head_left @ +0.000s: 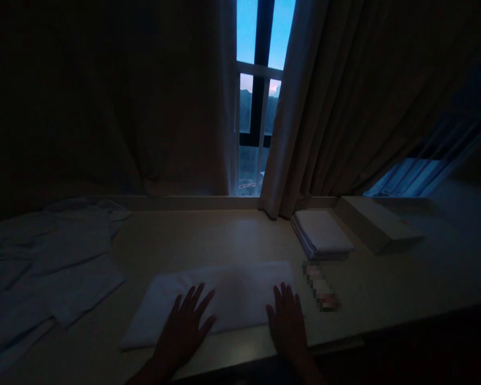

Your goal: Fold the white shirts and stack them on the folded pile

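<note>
A white cloth [224,294], folded into a long rectangle, lies flat on the pale table [208,235] in front of me. My left hand [184,326] rests on its near left part with the fingers spread and flat. My right hand [288,323] lies flat on its near right end, fingers stretched out and close together. Neither hand holds anything. The room is very dim.
A heap of unfolded white cloths [44,262] covers the table's left side. A stack of folded cloths [320,232] sits right of centre, with a flat pale box [379,222] beyond it. A small blurred object [320,286] lies beside my right hand. Curtains [344,107] flank a window [256,96].
</note>
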